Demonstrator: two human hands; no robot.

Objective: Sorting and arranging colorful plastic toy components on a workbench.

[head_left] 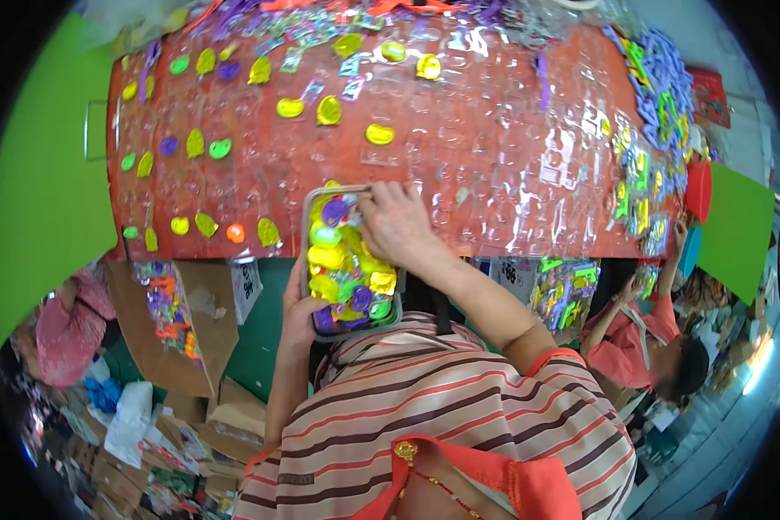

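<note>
left hand (302,310) clamped on the left side of the plastic box (341,189), heaped with colourful toys (325,257), at the red table (602,247)'s near edge! right hand (396,224) curls over its far right corner, fingertips hidden; pinching or not, can't tell. clear trays (481,195): pieces (379,133) dotted left and far, plenty right unfilled.

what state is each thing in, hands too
plastic container, open, loaded with coloured pieces
left hand, holding the container's left side
right hand, fingers bent at the container, grip on any piece hidden
clear trays, spread out, some cells filled
cardboard box, open, bright items inside
</note>
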